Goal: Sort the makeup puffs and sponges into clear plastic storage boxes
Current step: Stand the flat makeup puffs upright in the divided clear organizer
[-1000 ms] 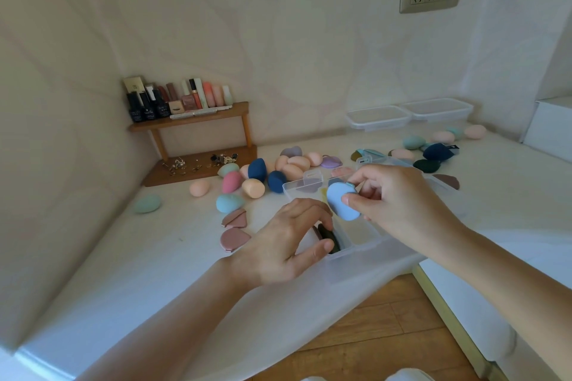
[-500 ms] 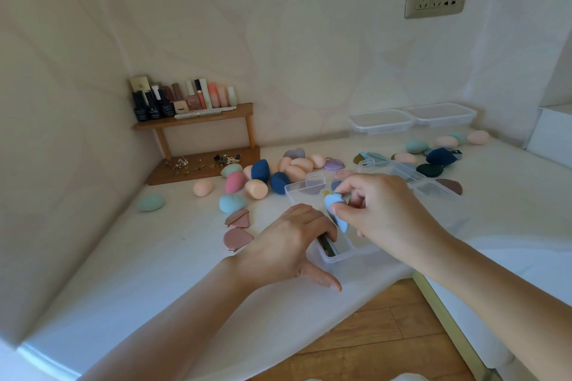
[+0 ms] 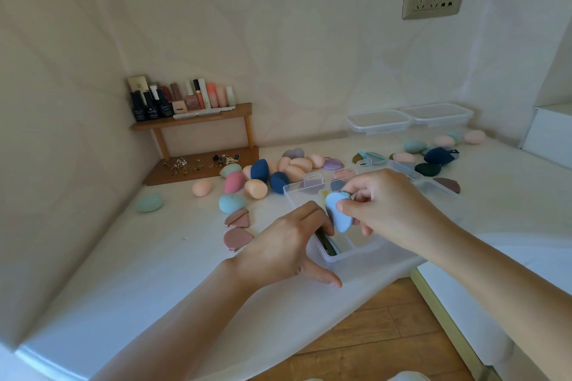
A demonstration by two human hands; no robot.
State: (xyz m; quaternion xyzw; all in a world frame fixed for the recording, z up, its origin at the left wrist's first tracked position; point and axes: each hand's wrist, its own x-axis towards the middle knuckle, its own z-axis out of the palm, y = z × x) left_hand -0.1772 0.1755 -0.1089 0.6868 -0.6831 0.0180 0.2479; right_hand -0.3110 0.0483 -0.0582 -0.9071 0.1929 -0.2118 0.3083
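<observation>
My right hand (image 3: 383, 210) pinches a light blue flat puff (image 3: 339, 212) and holds it over the near compartment of a clear divided storage box (image 3: 349, 252). My left hand (image 3: 284, 244) rests at the box's left wall, with its fingers curled over the edge onto dark puffs (image 3: 326, 241) standing inside; I cannot tell whether it grips them. Egg-shaped sponges (image 3: 257, 187) in pink, peach, teal and navy lie behind the box. Two brown flat puffs (image 3: 237, 237) lie to its left.
Two clear lidded boxes (image 3: 408, 120) stand against the back wall. More sponges (image 3: 433, 156) lie at the right. A wooden shelf (image 3: 192, 117) with cosmetics fills the back left corner. A teal sponge (image 3: 149, 202) lies alone at left. The table's front edge (image 3: 356, 275) drops to wooden floor.
My right hand has brought the blue puff down to the box's near compartment and turned it edge-on. My left hand has moved its fingers over the box's left wall.
</observation>
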